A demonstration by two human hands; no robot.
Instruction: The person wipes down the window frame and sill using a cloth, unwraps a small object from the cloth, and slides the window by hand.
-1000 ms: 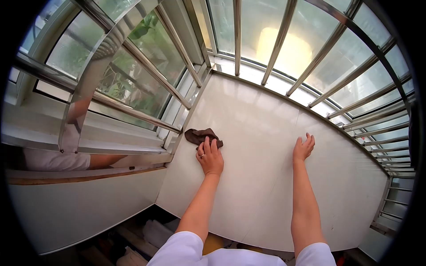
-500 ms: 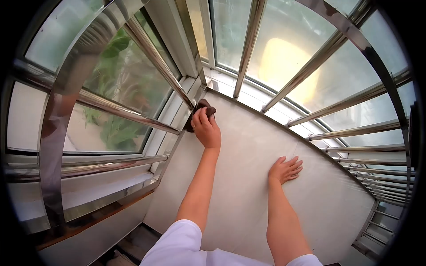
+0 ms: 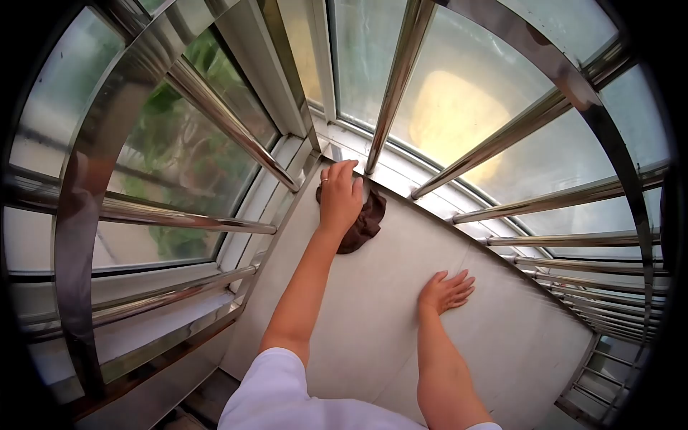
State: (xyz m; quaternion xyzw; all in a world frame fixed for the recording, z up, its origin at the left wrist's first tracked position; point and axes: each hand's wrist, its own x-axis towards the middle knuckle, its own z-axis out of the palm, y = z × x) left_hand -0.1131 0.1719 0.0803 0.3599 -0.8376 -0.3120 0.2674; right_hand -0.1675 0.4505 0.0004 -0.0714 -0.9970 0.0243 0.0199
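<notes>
My left hand [image 3: 340,203] is at the far corner of the pale stone ledge [image 3: 373,315], its fingers bent over a dark brown cloth [image 3: 367,227]. The crumpled cloth lies against the ledge and shows on both sides of the hand; the part under the palm is hidden. A ring is on one finger. Lower and to the right, my right hand [image 3: 446,291] rests on the same ledge, palm down with the fingers spread and nothing in it.
Shiny metal railing bars [image 3: 390,89] run along the ledge's right edge, and more bars [image 3: 229,125] run along the left. Behind them stand window panes [image 3: 459,118] in white frames. Curved metal rails [image 3: 75,215] arch near me on both sides.
My left hand has moved slightly right from the corner's left edge with the brown cloth, which now spreads out more beneath it. My right hand stays flat on the ledge; the view has shifted a little.
</notes>
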